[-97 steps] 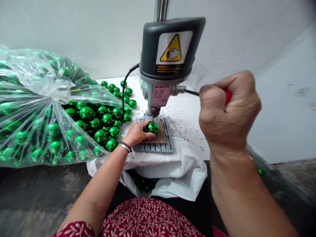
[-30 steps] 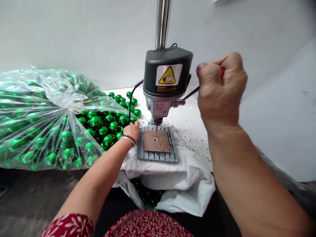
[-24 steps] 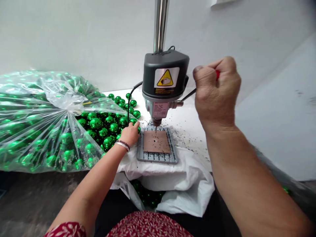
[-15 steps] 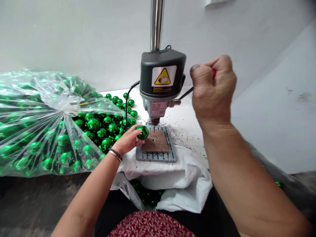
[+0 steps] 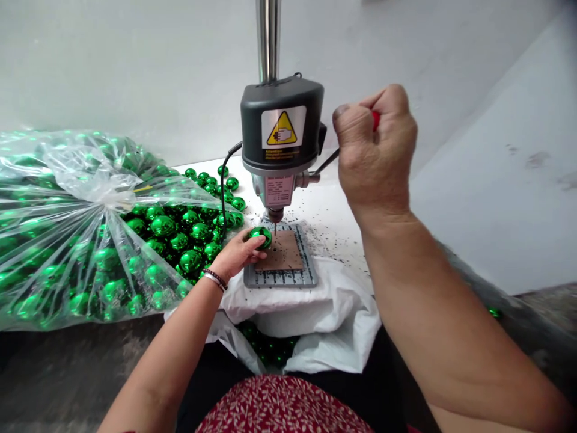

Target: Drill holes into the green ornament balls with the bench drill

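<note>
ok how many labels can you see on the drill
2 on the drill: a warning sticker with a yellow triangle on the dark housing, and a pink label lower down. Any on the back would be hidden.

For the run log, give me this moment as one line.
left hand: holds green ball; right hand: grips red-tipped lever; drill bit: above brown pad; clear bag: green balls inside

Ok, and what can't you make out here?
All in the head view:
Steel post: top cut off by the upper edge.
Pink label: print too small to read.
Red grip: mostly hidden by the right hand.
Green ball: partly hidden by the left hand.
Lower balls: number hidden by white sheeting and shadow.
</note>
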Tool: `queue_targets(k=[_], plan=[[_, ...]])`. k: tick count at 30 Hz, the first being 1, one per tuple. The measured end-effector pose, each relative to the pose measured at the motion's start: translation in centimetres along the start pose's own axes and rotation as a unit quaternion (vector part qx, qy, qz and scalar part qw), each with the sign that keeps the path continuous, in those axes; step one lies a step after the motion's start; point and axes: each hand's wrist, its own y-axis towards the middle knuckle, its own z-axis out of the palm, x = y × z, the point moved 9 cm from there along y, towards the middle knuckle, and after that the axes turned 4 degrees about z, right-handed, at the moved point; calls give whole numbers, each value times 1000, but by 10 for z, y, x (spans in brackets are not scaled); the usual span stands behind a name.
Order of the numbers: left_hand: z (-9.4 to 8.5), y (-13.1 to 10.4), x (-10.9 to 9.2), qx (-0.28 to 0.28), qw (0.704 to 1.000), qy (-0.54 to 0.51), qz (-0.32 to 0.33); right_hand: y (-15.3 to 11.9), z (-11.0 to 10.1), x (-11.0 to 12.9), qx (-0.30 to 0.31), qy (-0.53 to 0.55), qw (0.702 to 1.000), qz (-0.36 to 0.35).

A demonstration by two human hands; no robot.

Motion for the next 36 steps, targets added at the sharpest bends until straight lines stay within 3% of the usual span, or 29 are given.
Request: queue_targets(k=[8,17,22,27,36], plan=[[13,1,4,-28,999,29,-34,7,1,8,1,-45,999,-17],[13,10,0,-31,984,172,33,5,7,13,39,15,998,-43],[17,8,-3,-27,957,284,51,1,7,8,36,32,997,-67],[16,5,-13,-56,913,389,111,0,8,6,44,42,996,-71],[16,5,-12,-53,914,379,132,-12,-1,12,44,19,995,-83]])
